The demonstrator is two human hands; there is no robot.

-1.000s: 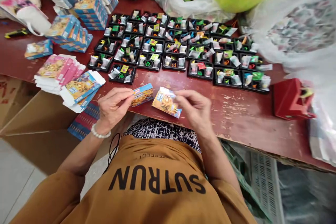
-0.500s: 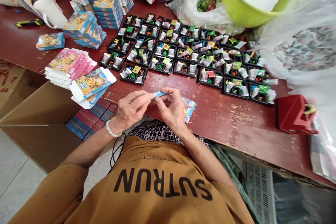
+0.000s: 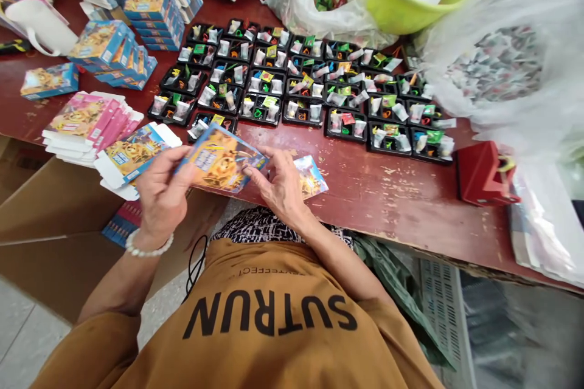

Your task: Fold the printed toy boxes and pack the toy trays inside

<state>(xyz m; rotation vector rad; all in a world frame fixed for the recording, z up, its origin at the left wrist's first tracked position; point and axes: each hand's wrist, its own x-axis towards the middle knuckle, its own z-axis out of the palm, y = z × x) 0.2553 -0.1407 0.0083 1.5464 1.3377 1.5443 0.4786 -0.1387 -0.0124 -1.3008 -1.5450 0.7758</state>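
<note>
A blue and yellow printed box [image 3: 221, 158] is held between my hands above the table's front edge, its picture side facing up. My left hand [image 3: 166, 191] grips its left end between thumb and fingers. At the right end my right hand [image 3: 280, 185] pinches it, thumb on top. Just right of that hand a small printed card [image 3: 311, 176] lies on the table. Flat blue boxes [image 3: 132, 155] with white open flaps lie left of my left hand, beside a pile of pink ones [image 3: 82, 115].
Rows of black trays [image 3: 301, 110] with small packets cover the middle of the red table [image 3: 365, 194]. Stacked blue boxes [image 3: 98, 42] and a white mug [image 3: 41, 24] stand left. Behind is a green tub [image 3: 410, 12]; a red tape dispenser [image 3: 483, 176] stands right. A carton [image 3: 45, 206] is below.
The box in my hands, seen edge-on before, now shows its broad printed face. My left hand has moved left, away from my right hand. The view has shifted.
</note>
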